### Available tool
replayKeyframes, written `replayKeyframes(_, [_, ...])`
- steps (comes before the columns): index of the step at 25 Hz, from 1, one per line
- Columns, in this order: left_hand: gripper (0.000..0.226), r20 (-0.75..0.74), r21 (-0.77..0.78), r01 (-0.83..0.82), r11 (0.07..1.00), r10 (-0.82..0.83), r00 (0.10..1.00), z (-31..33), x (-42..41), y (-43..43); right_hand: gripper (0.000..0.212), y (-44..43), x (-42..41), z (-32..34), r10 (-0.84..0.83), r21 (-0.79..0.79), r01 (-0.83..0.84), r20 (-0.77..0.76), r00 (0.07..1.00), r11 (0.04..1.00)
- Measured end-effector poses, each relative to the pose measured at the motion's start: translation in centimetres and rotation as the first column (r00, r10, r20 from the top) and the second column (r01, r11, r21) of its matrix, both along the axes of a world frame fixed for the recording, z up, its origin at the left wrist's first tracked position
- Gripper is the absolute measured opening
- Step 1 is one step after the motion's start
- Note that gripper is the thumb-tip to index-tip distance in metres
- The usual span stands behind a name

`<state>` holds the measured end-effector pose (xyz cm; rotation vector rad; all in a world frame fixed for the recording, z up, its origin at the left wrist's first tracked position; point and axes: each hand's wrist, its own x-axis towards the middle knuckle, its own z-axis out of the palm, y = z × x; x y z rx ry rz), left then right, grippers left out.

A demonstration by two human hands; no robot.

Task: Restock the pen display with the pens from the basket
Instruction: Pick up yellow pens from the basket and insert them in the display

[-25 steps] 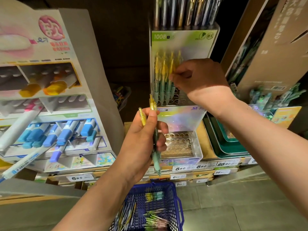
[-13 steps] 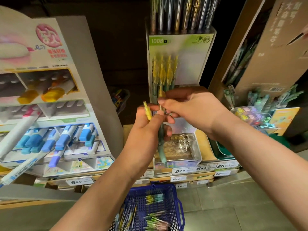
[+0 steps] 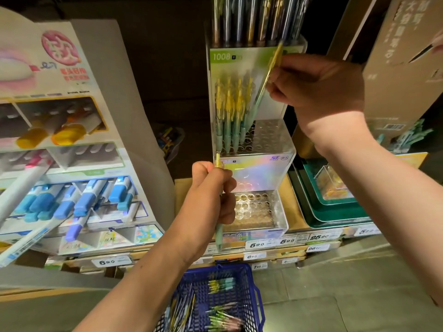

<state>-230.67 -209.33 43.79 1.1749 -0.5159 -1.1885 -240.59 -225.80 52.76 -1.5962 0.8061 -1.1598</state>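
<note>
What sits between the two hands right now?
Head view: the display's upper rack with standing pens lies between the left hand and the right hand.

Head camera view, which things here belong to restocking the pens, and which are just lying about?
Job: pen display, basket, standing pens, raised pen in right hand, spare pen in left hand.
Lying about: marker display, green trays, price tags, cardboard box.

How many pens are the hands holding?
2: one yellow-and-green plastic pen in the right hand, a second such pen in the left hand; fingers might hide more.
</note>
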Motion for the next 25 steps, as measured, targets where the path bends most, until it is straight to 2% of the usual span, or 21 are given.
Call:
replayKeyframes(4, [0.02, -0.013, -0.042, -0.02, 0.999, 0.019, 1.0, 0.0, -0.3, 0.0, 0.025, 0.4, 0.1, -1.2, -0.016, -0.114, 0.0, -0.135, 0.991, 0.993])
replayKeyframes(7, [0.017, 0.006, -0.072, -0.053, 0.996, 0.053, 0.999, -0.1, -0.1, 0.0, 0.013, 0.6, 0.1, -2.5, -0.026, -0.184, -0.03, -0.293, 0.956, 0.983])
replayKeyframes(9, [0.016, 0.07, -0.091, -0.051, 0.995, 0.058, 0.996, -0.2, 0.1, 0.2, 0.011, 0.6, 0.2, -3.3, -0.052, -0.227, -0.042, -0.393, 0.918, 0.973])
replayKeyframes(12, [0.03, 0.165, -0.11, -0.05, 0.993, 0.068, 0.984, -0.2, 0.2, 0.5, 0.011, 0.7, 0.2, -3.4, -0.078, -0.225, -0.037, -0.483, 0.872, 0.974])
replayKeyframes(14, [0.037, 0.194, -0.123, -0.065, 0.99, 0.089, 0.977, 0.0, 0.0, 0.4, 0.013, 1.0, -0.1, -3.3, -0.113, -0.251, -0.044, -0.577, 0.809, 0.967])
replayKeyframes(15, [0.036, 0.206, -0.129, -0.082, 0.988, 0.108, 0.973, 0.1, -0.1, 0.3, 0.013, 1.3, -0.3, -3.3, -0.119, -0.247, -0.038, -0.588, 0.8, 0.968])
replayKeyframes(17, [0.027, 0.209, -0.128, -0.124, 0.984, 0.15, 0.966, 0.3, -0.2, -0.1, 0.012, 2.7, -0.6, -3.2, -0.009, -0.105, -0.058, -0.547, 0.837, 0.993])
replayKeyframes(19, [0.02, 0.201, -0.119, -0.136, 0.984, 0.158, 0.967, 0.3, -0.2, -0.4, 0.013, 4.2, -0.7, -3.4, 0.189, 0.043, -0.198, -0.55, 0.813, 0.979])
replayKeyframes(21, [0.019, 0.223, -0.118, -0.12, 0.986, 0.144, 0.964, 0.3, -0.2, -0.4, 0.014, 4.9, -0.5, -3.7, 0.308, 0.107, -0.3, -0.546, 0.779, 0.948])
replayKeyframes(25, [0.024, 0.18, -0.123, -0.116, 0.986, 0.137, 0.974, 0.3, 0.0, -0.2, 0.004, 4.7, 0.1, -3.1, 0.266, 0.114, -0.24, -0.452, 0.851, 0.964])
